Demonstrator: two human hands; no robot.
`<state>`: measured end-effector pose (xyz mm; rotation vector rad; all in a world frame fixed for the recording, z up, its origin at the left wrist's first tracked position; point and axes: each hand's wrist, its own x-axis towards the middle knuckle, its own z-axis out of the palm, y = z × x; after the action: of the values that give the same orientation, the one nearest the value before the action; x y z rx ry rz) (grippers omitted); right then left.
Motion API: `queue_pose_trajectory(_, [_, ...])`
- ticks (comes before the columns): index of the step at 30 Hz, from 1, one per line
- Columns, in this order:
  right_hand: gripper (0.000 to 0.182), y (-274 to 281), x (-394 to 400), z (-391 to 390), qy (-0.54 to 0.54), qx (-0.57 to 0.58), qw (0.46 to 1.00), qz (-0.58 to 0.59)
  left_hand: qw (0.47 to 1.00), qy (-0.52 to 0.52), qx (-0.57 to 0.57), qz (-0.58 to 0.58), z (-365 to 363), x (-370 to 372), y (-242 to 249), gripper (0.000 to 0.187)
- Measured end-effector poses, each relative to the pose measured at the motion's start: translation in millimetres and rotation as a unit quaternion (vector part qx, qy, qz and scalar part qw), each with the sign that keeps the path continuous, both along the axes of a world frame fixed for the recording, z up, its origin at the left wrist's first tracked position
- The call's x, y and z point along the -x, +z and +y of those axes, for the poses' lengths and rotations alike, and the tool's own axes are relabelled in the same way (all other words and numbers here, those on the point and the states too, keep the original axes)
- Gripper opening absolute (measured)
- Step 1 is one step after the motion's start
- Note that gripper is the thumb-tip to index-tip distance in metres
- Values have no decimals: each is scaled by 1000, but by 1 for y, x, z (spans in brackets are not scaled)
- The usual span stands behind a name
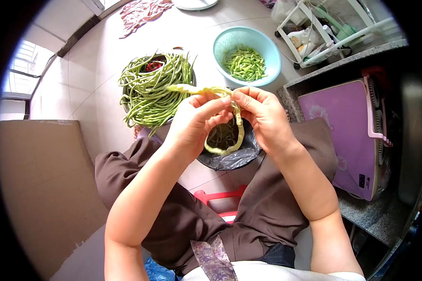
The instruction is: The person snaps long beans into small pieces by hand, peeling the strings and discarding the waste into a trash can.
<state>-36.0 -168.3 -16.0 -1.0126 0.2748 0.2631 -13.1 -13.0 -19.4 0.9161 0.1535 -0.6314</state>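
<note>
A pale yellow-green long bean (241,133) is pinched between the fingertips of my left hand (192,119) and my right hand (267,117), which nearly meet. One end of the bean sticks out to the left past my left hand, and the rest loops down below my fingers. Beneath it stands a bin lined with a black plastic bag (237,160), with dark scraps (222,136) inside. Beyond my left hand, a heap of green long beans (145,100) is piled on a container mostly hidden under them. Short bean pieces (246,64) lie in a light blue basin (274,65).
Between my knees is a red plastic stool (211,195). At right, a purple floral board (333,126) leans in a stone-edged shelf (361,218), below a white rack (314,23). A cardboard sheet (42,178) stands at left; a patterned cloth (143,14) lies on the floor.
</note>
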Motion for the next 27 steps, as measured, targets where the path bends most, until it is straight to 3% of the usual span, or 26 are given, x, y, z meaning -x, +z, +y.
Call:
queue_pose_trajectory(8, [14,-1,1,1,2,51,998,-39,999,48,10,-12,4,-5,-2,10])
queue_pose_trajectory(14, [12,3,1,4,-27,140,985,-95,995,100,28,11,0,-3,6,19])
queue_pose_trajectory(18, [11,4,2,6,-36,146,985,-89,999,25,33,3,0,-2,3,18])
queue_pose_trajectory(22, [11,2,3,7,6,141,986,-90,997,0,-70,-27,-7,6,-8,21])
queue_pose_trajectory(27, [14,2,2,4,1,70,995,-70,999,8,-35,-10,-9,6,-5,23])
